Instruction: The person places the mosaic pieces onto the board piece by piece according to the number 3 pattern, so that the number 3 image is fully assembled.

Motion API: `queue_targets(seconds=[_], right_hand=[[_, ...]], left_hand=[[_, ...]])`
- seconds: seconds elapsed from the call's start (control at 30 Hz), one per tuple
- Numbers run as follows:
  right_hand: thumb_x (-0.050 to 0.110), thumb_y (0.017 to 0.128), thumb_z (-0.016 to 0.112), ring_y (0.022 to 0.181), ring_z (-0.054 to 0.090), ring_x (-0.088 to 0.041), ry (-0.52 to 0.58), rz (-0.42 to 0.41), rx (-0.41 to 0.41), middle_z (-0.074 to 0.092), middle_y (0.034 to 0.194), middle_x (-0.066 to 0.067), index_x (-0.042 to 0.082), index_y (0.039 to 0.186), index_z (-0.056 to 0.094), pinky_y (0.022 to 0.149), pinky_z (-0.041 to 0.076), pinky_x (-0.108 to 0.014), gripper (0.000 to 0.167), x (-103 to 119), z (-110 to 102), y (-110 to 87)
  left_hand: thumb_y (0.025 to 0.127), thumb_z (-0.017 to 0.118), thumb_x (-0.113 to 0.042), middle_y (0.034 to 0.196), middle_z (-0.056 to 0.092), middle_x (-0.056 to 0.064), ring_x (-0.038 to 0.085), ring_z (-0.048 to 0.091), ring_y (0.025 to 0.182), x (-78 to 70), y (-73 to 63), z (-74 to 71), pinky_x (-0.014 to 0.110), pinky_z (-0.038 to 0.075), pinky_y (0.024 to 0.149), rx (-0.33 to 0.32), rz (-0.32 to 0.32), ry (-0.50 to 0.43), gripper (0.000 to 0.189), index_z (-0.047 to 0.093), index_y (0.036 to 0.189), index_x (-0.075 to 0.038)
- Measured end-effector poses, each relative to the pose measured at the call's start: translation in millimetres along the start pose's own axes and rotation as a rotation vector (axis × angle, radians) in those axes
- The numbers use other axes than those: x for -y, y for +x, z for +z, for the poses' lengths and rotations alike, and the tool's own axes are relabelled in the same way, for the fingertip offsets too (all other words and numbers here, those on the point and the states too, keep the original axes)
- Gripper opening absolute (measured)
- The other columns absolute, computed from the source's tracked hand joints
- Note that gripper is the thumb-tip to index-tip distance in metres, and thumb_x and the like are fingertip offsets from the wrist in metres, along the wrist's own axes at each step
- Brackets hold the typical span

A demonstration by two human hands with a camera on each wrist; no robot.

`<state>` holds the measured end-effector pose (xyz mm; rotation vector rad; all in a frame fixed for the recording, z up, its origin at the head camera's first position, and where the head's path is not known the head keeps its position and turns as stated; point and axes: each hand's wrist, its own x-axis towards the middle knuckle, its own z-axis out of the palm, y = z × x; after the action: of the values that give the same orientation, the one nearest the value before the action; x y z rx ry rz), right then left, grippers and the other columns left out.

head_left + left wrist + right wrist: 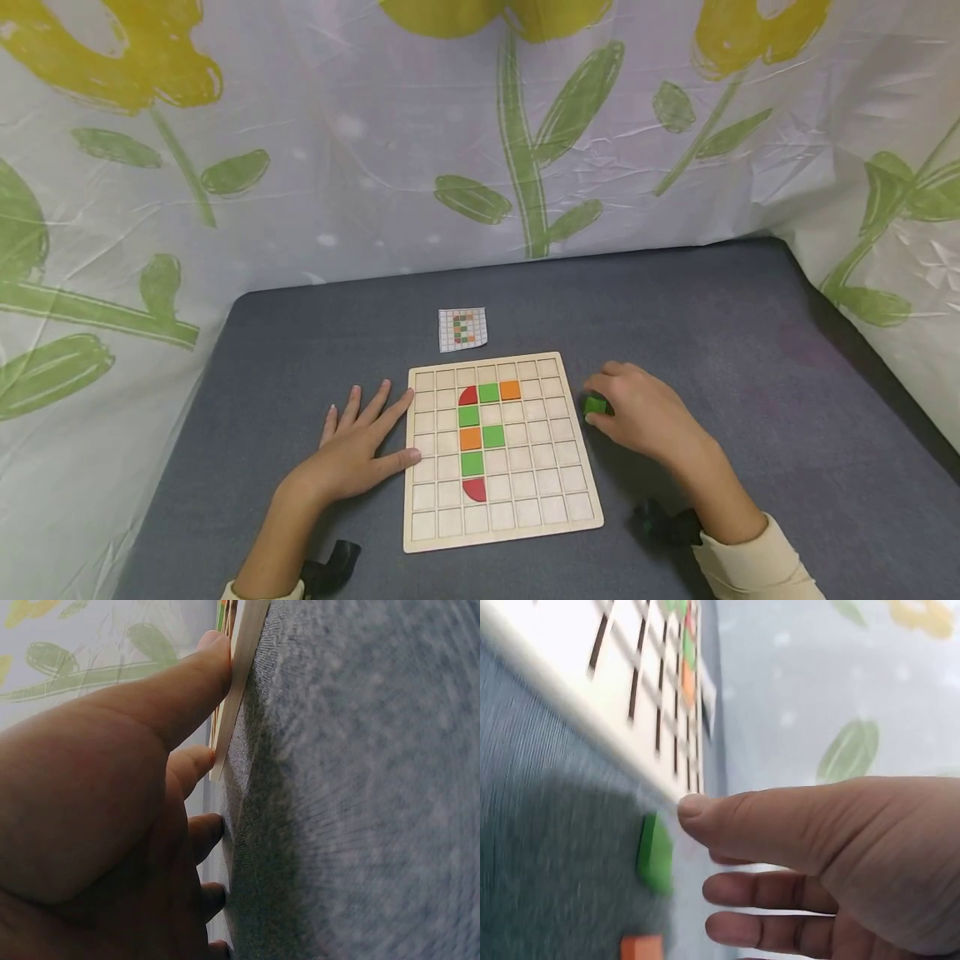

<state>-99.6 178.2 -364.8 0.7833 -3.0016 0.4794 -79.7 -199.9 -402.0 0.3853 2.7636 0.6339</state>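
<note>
A square wooden grid board [502, 540] lies on the table, holding several green and orange square tiles and two red rounded ones. My left hand [347, 460] is spread flat at its left side, with thumb and index fingertips touching the board's edge, as the left wrist view also shows. Right of the board, my right hand [645, 412] hovers over a green block [596, 404]. In the right wrist view that green block [655, 855] rests on the cloth, outside the extended thumb and fingers. An orange block [641, 947] lies near it, hidden in the head view.
Behind the board lies a small printed card [462, 329] with a coloured grid pattern. Dark grey cloth covers the table [315, 333]. A white curtain [337, 167] with printed yellow flowers hangs behind and at the sides. Black wrist devices sit under both forearms.
</note>
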Motion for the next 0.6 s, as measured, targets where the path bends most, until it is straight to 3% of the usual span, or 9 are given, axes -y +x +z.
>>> queue_targets(seconds=[0.2, 0.6], right_hand=[[0.011, 0.077, 0.087, 0.071, 0.052, -0.014, 0.009, 0.055, 0.067, 0.057, 0.081, 0.001, 0.010, 0.085, 0.070, 0.062, 0.047, -0.036, 0.018, -13, 2, 1.2], [0.003, 0.077, 0.081, 0.065, 0.048, -0.011, 0.042, 0.059, 0.046, 0.056, 0.075, 0.004, 0.011, 0.075, 0.066, 0.058, 0.044, -0.032, 0.017, -18, 6, 2.3]], left_hand=[[0.091, 0.063, -0.062, 0.163, 0.019, 0.021, 0.054, 0.000, 0.147, 1.6, 0.0, 1.9, 0.075, -0.002, 0.108, 0.012, 0.001, -0.015, 0.086, 0.032, 0.159, -0.020], [0.090, 0.063, -0.063, 0.163, 0.020, 0.020, 0.053, 0.000, 0.147, 1.7, 0.8, 1.6, 0.075, -0.002, 0.108, 0.009, -0.001, -0.011, 0.087, 0.032, 0.159, -0.020]])
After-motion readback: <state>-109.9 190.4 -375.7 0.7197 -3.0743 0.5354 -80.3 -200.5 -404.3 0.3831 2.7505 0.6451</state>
